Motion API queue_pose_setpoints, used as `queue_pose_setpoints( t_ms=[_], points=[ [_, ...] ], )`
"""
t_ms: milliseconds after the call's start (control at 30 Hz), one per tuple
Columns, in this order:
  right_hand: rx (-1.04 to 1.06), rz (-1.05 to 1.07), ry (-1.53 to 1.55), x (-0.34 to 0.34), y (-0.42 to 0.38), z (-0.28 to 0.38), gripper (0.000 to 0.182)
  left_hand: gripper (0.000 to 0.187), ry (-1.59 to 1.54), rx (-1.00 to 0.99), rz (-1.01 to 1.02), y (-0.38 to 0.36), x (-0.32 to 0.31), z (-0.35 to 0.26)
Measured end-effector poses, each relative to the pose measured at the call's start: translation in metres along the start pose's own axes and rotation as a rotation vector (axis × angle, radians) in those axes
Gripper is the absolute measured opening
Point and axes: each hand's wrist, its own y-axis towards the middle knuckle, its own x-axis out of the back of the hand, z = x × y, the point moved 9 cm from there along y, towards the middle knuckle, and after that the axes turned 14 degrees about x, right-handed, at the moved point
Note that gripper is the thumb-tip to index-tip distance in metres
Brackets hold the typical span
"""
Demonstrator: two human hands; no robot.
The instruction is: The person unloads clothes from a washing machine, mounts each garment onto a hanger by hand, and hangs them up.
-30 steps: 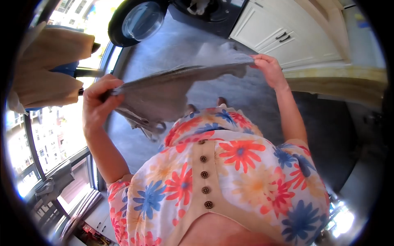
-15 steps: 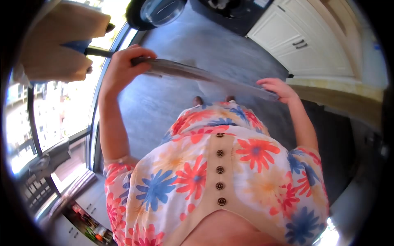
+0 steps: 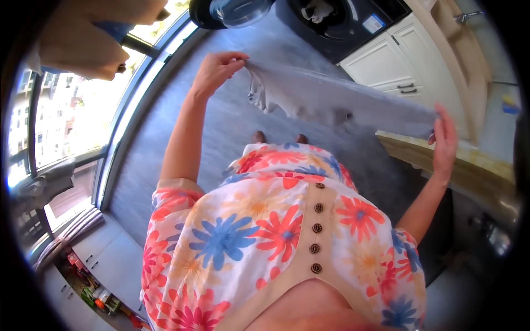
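A light grey garment, blurred by motion, is stretched between my two hands in front of me. Its kind is hard to tell. My left hand pinches one upper corner, where the cloth hangs in crumpled folds. At the far end, my right hand grips the other corner, thumb and fingers closed on the fabric. The cloth sags between them above the grey floor.
Ahead is a dark front-loading washing machine with its round door swung aside and pale cloth in the drum. White cabinets stand right. Clothes hang by the left window.
The garment has gone from a narrow, edge-on strip to a broad spread sheet. Both hands have moved right in view, the left one also upward. More of the washing machine shows.
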Motion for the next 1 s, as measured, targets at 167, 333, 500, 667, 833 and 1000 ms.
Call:
queue_pose_setpoints(
  t_ms=[167, 333, 500, 667, 833, 1000],
  points=[
    [0.202, -0.012, -0.216, 0.008, 0.003, 0.009, 0.027, 0.023, -0.272, -0.147, 0.094, 0.007, -0.013, -0.002],
    [0.034, -0.167, 0.049, 0.014, -0.003, -0.001, 0.028, 0.024, -0.657, 0.001, 0.221, 0.012, -0.024, 0.003],
    [-0.017, -0.248, 0.528, -0.015, -0.024, -0.014, 0.035, 0.023, -0.630, -0.050, 0.132, 0.015, -0.015, 0.008],
    [-0.794, 0.093, 0.921, -0.144, -0.116, -0.126, 0.030, 0.021, -0.663, -0.155, 0.063, 0.015, -0.018, 0.014],
    [-0.648, 0.114, 1.054, -0.134, -0.095, -0.110, 0.024, 0.019, -0.727, -0.165, 0.126, 0.011, -0.016, 0.007],
    [-1.054, 0.031, 1.058, -0.159, -0.167, -0.153, 0.026, 0.018, -0.777, -0.101, 0.222, 0.002, -0.013, 0.018]
  ],
)
